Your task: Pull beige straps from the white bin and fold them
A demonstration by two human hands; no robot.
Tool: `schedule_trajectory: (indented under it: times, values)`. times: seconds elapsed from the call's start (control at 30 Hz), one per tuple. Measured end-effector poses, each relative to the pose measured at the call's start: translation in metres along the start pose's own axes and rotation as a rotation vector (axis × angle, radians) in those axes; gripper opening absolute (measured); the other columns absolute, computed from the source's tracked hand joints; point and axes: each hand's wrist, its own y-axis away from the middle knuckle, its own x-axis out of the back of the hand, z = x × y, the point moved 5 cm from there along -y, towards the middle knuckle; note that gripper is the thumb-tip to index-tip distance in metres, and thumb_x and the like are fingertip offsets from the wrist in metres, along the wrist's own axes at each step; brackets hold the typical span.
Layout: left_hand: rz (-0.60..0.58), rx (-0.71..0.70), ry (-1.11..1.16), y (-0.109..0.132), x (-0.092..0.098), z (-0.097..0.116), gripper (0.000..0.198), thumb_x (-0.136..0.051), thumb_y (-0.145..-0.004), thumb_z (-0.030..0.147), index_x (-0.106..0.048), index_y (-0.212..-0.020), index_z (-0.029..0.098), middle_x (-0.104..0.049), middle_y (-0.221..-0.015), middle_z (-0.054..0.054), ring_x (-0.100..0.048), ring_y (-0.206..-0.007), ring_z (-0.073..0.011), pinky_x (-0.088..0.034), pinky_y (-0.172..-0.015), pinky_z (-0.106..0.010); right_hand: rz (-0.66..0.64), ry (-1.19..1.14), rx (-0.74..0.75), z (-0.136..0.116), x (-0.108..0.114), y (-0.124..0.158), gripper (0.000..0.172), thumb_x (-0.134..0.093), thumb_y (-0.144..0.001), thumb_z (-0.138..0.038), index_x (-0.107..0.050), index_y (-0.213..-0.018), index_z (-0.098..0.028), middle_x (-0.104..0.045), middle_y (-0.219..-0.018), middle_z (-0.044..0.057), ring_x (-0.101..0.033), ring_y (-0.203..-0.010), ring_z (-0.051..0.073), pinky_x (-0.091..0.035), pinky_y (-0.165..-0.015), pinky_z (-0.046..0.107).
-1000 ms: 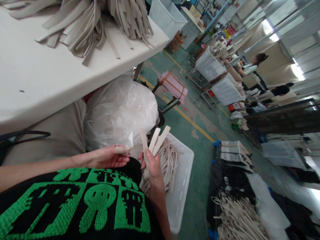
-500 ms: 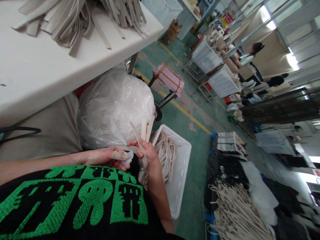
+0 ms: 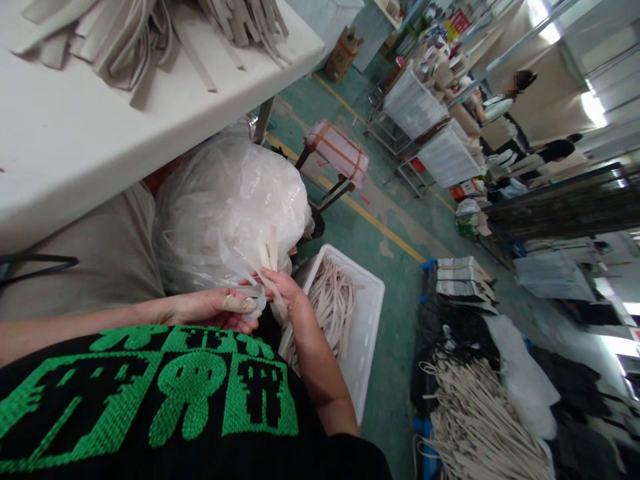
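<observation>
My right hand point(image 3: 286, 293) is closed round a few flat beige strips point(image 3: 269, 252), whose ends stick up past the fingers. Just beside it, my left hand point(image 3: 234, 308) pinches a translucent white film point(image 3: 259, 300) under a thumb that wears a beige cover. The two hands almost meet in front of my black and green sweater. Behind them bulges a large clear plastic bag point(image 3: 235, 193). To the right of my forearm stands a white plastic bin point(image 3: 367, 320) holding many loose beige strips point(image 3: 333, 300).
A white table point(image 3: 85, 133) at upper left bears piles of grey-beige strips point(image 3: 135, 47). A pink-covered stool point(image 3: 337, 152) stands on the green floor. At lower right lies a heap of beige strips point(image 3: 475, 420). Farther off, a person point(image 3: 500, 103) is near loaded white bins point(image 3: 415, 100).
My right hand has moved left and slightly up, closer to my left hand, bringing the strips along. The white film now shows as a longer curved piece between the hands.
</observation>
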Motion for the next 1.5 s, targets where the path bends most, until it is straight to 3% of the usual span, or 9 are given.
schedule_trajectory:
  times: [0.23, 0.37, 0.5, 0.6, 0.7, 0.9, 1.03, 1.23, 1.5]
  values:
    - [-0.004, 0.029, -0.051, -0.007, 0.008, -0.004, 0.028, -0.099, -0.067, 0.034, -0.080, -0.077, 0.016, -0.078, -0.077, -0.010, -0.072, -0.065, -0.0187, -0.061, -0.066, -0.026, -0.086, -0.215, -0.048, -0.009, -0.004, 0.005, 0.031, -0.047, -0.106, -0.037, -0.068, -0.094, -0.017, -0.081, -0.099, 0.009, -0.020, -0.040, 0.004, -0.023, -0.038, 0.016]
    - [0.018, 0.013, -0.060, 0.000, 0.001, -0.001, 0.032, -0.101, -0.063, 0.037, -0.080, -0.076, 0.016, -0.078, -0.073, -0.008, -0.072, -0.062, -0.0181, -0.060, -0.062, -0.025, -0.040, -0.276, 0.120, -0.038, -0.011, 0.002, 0.021, -0.056, -0.102, -0.031, -0.068, -0.091, -0.018, -0.081, -0.102, 0.007, -0.017, -0.042, 0.004, -0.026, -0.038, 0.017]
    - [0.069, 0.013, -0.009, 0.001, 0.005, -0.001, 0.035, -0.104, -0.060, 0.035, -0.080, -0.077, 0.015, -0.078, -0.073, -0.006, -0.072, -0.061, -0.0162, -0.061, -0.062, -0.023, 0.101, -0.389, 0.362, -0.071, -0.006, 0.006, 0.016, -0.063, -0.098, -0.025, -0.065, -0.083, -0.019, -0.073, -0.080, -0.003, -0.013, -0.041, 0.003, -0.030, -0.038, 0.015]
    - [0.143, -0.072, 0.043, -0.001, 0.014, 0.005, 0.032, -0.104, -0.060, 0.028, -0.079, -0.075, 0.014, -0.078, -0.074, -0.006, -0.073, -0.064, -0.0137, -0.062, -0.065, -0.019, 0.187, -0.484, 0.542, -0.090, 0.004, 0.016, 0.018, -0.063, -0.097, -0.024, -0.063, -0.080, -0.020, -0.065, -0.072, -0.007, -0.014, -0.040, 0.002, -0.031, -0.039, 0.013]
    - [0.203, -0.199, 0.083, -0.002, 0.021, 0.022, 0.022, -0.098, -0.070, 0.015, -0.076, -0.072, 0.013, -0.078, -0.075, -0.007, -0.073, -0.065, -0.0138, -0.063, -0.066, -0.020, 0.250, -0.374, 0.564, -0.098, 0.011, 0.019, 0.017, -0.065, -0.097, -0.030, -0.064, -0.084, -0.020, -0.074, -0.083, -0.003, -0.020, -0.040, 0.002, -0.039, -0.042, 0.014]
    - [0.440, -0.475, 0.252, 0.004, 0.033, 0.076, 0.024, -0.069, -0.094, 0.003, -0.073, -0.073, 0.013, -0.075, -0.075, -0.006, -0.071, -0.060, -0.0120, -0.061, -0.058, -0.019, 0.481, -0.030, 0.570, -0.086, 0.021, 0.037, 0.039, -0.068, -0.091, -0.057, -0.065, -0.099, -0.019, -0.081, -0.085, 0.004, -0.031, -0.037, 0.004, -0.050, -0.041, 0.021]
    - [0.512, -0.533, 0.349, 0.003, 0.039, 0.096, 0.024, -0.064, -0.100, 0.008, -0.073, -0.078, 0.014, -0.077, -0.082, -0.006, -0.072, -0.061, -0.0113, -0.060, -0.056, -0.019, 0.365, 0.268, 0.546, -0.054, 0.001, 0.069, 0.046, -0.071, -0.087, -0.063, -0.066, -0.081, -0.018, -0.074, -0.067, 0.003, -0.038, -0.036, 0.004, -0.051, -0.045, 0.022]
    - [0.500, -0.547, 0.354, -0.002, 0.028, 0.102, 0.026, -0.061, -0.103, 0.010, -0.074, -0.080, 0.013, -0.078, -0.082, -0.006, -0.072, -0.063, -0.0108, -0.059, -0.056, -0.018, 0.267, 0.482, 0.397, -0.008, -0.041, 0.094, 0.049, -0.059, -0.094, -0.065, -0.067, -0.080, -0.018, -0.070, -0.066, 0.002, -0.047, -0.041, 0.008, -0.039, -0.042, 0.021]
    - [0.438, -0.576, 0.310, -0.014, 0.030, 0.096, 0.023, -0.063, -0.102, 0.008, -0.074, -0.082, 0.012, -0.078, -0.081, -0.006, -0.072, -0.067, -0.0111, -0.061, -0.064, -0.019, 0.302, 0.489, 0.395, -0.012, -0.055, 0.079, 0.049, -0.058, -0.092, -0.066, -0.064, -0.082, -0.019, -0.069, -0.067, 0.002, -0.047, -0.042, 0.009, -0.040, -0.042, 0.022]
